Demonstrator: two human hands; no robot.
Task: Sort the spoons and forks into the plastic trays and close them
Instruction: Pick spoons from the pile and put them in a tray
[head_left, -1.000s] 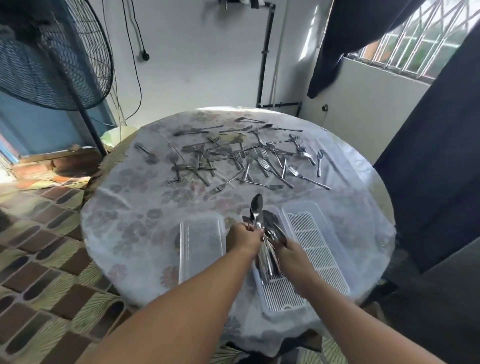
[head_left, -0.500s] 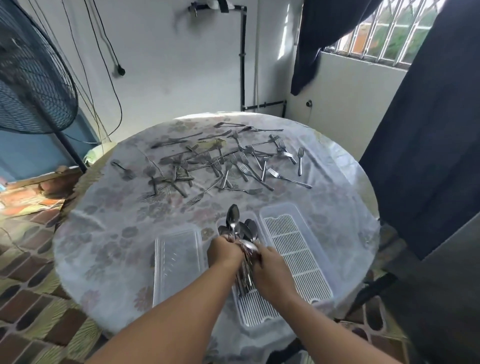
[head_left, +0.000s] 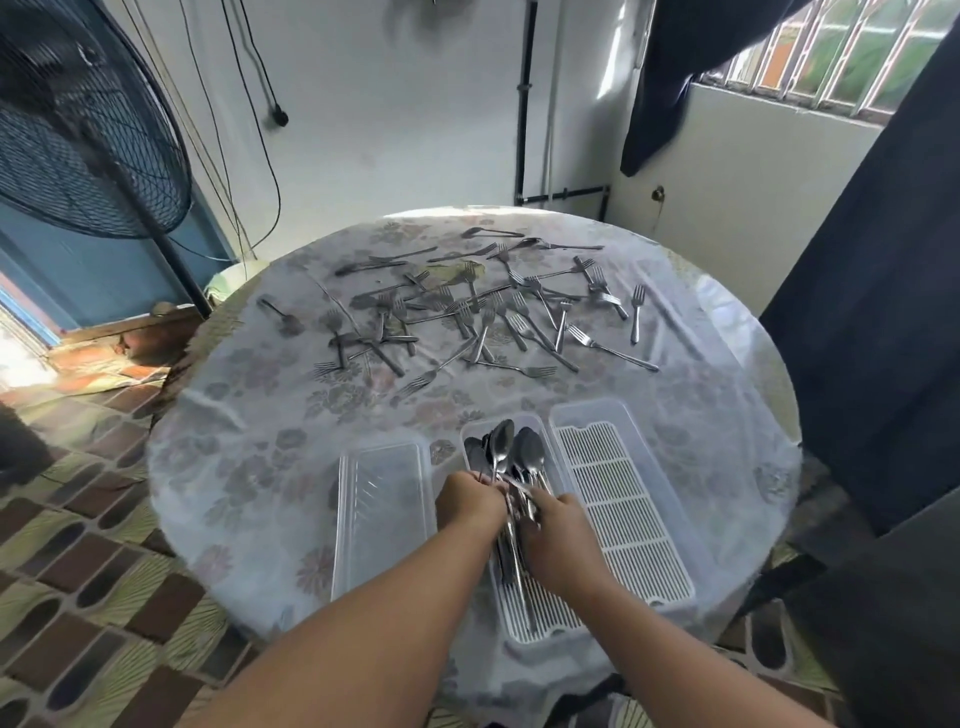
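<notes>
Both hands grasp one bundle of spoons (head_left: 506, 457) over the middle tray (head_left: 540, 618) at the table's (head_left: 234, 467) near edge — the left hand (head_left: 470, 501) curls round the handles from the left, the right hand (head_left: 558, 535) from the right. The bowls point toward the far edge, the handles lie along the tray's grid. A second tray (head_left: 623, 509) sits just to the right, a clear lid (head_left: 382, 514) to the left. Forks (head_left: 483, 317) lie scattered across the table's far half.

Silver spoons (head_left: 511, 457), clear trays (head_left: 670, 499), faded floral tablecloth (head_left: 249, 467)
</notes>
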